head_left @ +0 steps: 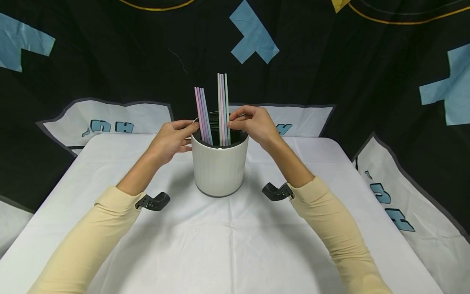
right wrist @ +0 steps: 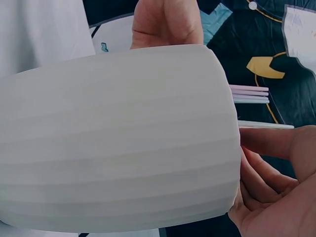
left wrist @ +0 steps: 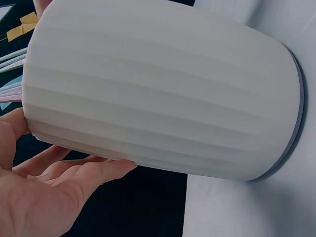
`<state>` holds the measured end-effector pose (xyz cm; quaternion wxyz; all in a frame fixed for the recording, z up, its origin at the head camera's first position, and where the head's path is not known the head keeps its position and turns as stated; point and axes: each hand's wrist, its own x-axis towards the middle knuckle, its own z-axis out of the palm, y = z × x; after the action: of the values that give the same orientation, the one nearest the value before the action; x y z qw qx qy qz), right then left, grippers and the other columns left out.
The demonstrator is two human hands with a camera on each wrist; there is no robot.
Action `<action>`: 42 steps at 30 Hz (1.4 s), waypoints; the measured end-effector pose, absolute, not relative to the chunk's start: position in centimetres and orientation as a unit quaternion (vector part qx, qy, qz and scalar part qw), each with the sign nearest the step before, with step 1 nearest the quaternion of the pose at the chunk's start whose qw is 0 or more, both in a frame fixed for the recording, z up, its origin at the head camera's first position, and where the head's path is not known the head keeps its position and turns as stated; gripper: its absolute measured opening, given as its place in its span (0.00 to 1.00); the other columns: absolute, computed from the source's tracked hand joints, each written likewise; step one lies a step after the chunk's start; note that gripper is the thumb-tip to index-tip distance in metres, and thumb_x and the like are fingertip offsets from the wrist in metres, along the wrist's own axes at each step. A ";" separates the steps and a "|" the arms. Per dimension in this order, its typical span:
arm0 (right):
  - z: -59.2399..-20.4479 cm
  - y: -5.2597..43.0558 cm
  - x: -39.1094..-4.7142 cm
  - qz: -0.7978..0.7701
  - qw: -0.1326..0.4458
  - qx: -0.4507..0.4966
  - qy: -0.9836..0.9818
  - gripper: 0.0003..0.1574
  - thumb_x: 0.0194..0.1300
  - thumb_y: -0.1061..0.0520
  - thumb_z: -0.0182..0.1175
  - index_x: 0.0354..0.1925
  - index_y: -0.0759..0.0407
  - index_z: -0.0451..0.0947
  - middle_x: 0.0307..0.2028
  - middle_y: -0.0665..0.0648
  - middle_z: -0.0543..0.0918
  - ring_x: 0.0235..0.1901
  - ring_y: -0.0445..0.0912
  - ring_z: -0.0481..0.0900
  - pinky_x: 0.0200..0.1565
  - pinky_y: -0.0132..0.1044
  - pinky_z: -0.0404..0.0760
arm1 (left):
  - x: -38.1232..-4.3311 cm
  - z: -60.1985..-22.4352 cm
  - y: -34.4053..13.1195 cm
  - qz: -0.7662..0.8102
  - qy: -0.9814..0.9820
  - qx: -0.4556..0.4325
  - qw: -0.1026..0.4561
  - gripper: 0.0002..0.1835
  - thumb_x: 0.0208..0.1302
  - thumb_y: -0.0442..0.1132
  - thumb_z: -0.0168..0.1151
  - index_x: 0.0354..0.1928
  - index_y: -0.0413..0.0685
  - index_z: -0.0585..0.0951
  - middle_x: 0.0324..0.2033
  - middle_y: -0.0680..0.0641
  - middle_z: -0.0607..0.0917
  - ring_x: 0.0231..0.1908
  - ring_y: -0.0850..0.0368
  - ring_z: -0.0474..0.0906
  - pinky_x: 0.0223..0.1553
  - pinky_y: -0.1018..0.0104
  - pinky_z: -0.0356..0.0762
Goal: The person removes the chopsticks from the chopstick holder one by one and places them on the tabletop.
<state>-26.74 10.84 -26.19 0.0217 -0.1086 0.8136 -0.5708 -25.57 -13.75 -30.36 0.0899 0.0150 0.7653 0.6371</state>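
A white ribbed round container (head_left: 219,171) with a dark inside stands upright on the table. Two bunches of pastel straws rise from it: pink and lilac straws (head_left: 203,114) on the left, and paler straws (head_left: 222,106) nearer the middle. My left hand (head_left: 170,141) holds the container's left rim, thumb at the top edge and fingers along the outer wall; the left wrist view shows this hand (left wrist: 54,187) beside the ribbed side. Over the right rim, my right hand (head_left: 257,124) pinches at the paler straws with thumb and forefinger. The straws' lower ends are hidden inside.
White cloth covers the table (head_left: 227,245), creased down its middle. Behind it hangs a black cloth (head_left: 147,61) with blue shapes and white lettered panels. A dark wrist device (head_left: 154,202) sits at the left cuff, another device (head_left: 277,192) at the right.
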 end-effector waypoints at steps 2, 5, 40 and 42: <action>-26.1 10.8 -26.8 -0.574 0.015 -0.110 0.811 0.10 0.63 0.59 0.71 0.43 0.59 0.83 0.40 0.57 0.89 0.43 0.47 0.82 0.50 0.38 0.80 | -25.6 -30.3 -13.8 0.636 0.767 0.015 0.091 0.33 0.76 0.51 0.57 0.75 0.43 0.65 0.72 0.40 0.70 0.69 0.41 0.71 0.65 0.48 0.76; -25.8 10.9 -26.7 -0.587 0.005 -0.115 0.801 0.09 0.64 0.60 0.70 0.43 0.61 0.83 0.41 0.58 0.87 0.39 0.48 0.84 0.47 0.36 0.85 | -25.5 -30.3 -13.8 0.634 0.768 0.015 0.091 0.33 0.76 0.50 0.57 0.75 0.43 0.65 0.72 0.41 0.70 0.69 0.41 0.71 0.64 0.48 0.77; -19.1 20.1 -26.6 -0.652 -0.089 -0.030 0.752 0.12 0.67 0.60 0.67 0.48 0.61 0.84 0.39 0.53 0.87 0.35 0.44 0.89 0.40 0.31 0.88 | -25.4 -30.3 -14.0 0.628 0.773 0.026 0.086 0.35 0.75 0.52 0.58 0.76 0.43 0.64 0.73 0.41 0.69 0.69 0.40 0.71 0.63 0.49 0.78; -20.0 21.3 -26.9 -0.640 -0.085 -0.011 0.764 0.12 0.68 0.60 0.67 0.49 0.60 0.84 0.39 0.51 0.86 0.35 0.43 0.89 0.40 0.31 0.88 | -25.4 -30.3 -14.0 0.626 0.775 0.026 0.084 0.35 0.75 0.52 0.57 0.76 0.43 0.64 0.73 0.41 0.69 0.69 0.40 0.71 0.63 0.49 0.77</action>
<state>-26.94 21.27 -20.03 -0.0853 -0.0109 0.7638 -0.6397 -25.41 -14.02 -30.29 0.0843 0.0258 0.7746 0.6263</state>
